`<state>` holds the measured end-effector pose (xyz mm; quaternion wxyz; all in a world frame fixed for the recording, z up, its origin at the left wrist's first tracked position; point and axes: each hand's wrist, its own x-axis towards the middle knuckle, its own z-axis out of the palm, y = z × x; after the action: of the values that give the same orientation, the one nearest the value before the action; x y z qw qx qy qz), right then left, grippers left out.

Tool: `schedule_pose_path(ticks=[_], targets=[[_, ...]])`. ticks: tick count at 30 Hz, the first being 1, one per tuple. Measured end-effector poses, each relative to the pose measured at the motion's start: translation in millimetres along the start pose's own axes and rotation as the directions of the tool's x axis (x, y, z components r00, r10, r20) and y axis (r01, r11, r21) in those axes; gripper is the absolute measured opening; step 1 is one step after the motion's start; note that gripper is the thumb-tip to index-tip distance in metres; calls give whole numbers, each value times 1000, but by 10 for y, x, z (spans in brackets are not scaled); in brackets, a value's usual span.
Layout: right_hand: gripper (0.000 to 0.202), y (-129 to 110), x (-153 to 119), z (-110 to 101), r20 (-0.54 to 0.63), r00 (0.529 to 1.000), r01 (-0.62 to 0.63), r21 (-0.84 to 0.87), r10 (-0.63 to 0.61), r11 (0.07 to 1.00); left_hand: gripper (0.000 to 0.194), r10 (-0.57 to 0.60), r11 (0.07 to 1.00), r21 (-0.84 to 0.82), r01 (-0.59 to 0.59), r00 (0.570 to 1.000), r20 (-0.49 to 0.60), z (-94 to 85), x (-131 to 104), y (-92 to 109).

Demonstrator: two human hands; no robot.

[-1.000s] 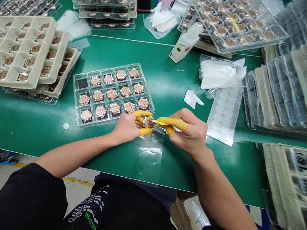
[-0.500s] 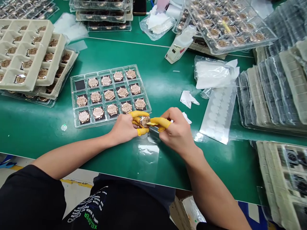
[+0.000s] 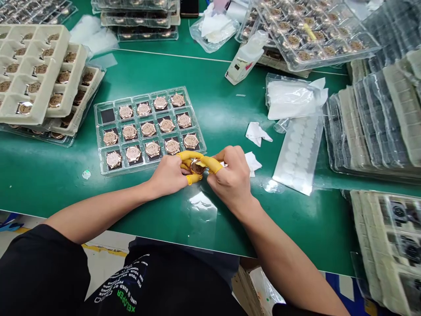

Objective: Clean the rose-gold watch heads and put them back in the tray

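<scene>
A round rose-gold watch case (image 3: 196, 166) is held between the yellow-covered fingers of my left hand (image 3: 173, 174), just off the front right corner of a clear tray (image 3: 148, 162). My right hand (image 3: 230, 175), also with yellow finger covers, is closed in a pinch and touches the face of the case from the right. Whatever its fingertips pinch is too small to make out. Similar cases sit face-down on black pads in the tray's compartments. The back left compartment holds only a black pad (image 3: 108, 115).
Stacked watch trays (image 3: 49, 94) stand at the left, more (image 3: 315, 57) at the back right. A white bottle (image 3: 245, 59), crumpled white cloths (image 3: 258, 133) and a sheet of round stickers (image 3: 296, 153) lie right of centre. Upright tray stacks (image 3: 371, 123) line the right edge.
My right hand has moved left and slightly up, its fingers now over the upper right part of the case. The case looks more tilted. My left hand has hardly moved.
</scene>
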<state>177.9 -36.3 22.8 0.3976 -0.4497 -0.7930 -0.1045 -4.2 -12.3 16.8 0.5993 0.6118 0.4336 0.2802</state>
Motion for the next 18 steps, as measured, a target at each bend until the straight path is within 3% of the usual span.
schedule_pose_path(ticks=[5, 11, 18], targets=[[38, 69, -38, -39, -62, 997, -43, 52, 46, 998, 56, -24, 999, -40, 24, 1000, -3, 16, 10, -7], [41, 142, -92, -32, 25, 1000, -9, 101, 7, 995, 53, -18, 999, -32, 19, 999, 29, 7, 13, -26], [43, 119, -86, 12, -28, 999, -21, 104, 24, 994, 55, -19, 999, -26, 20, 999, 33, -1, 22, -34]])
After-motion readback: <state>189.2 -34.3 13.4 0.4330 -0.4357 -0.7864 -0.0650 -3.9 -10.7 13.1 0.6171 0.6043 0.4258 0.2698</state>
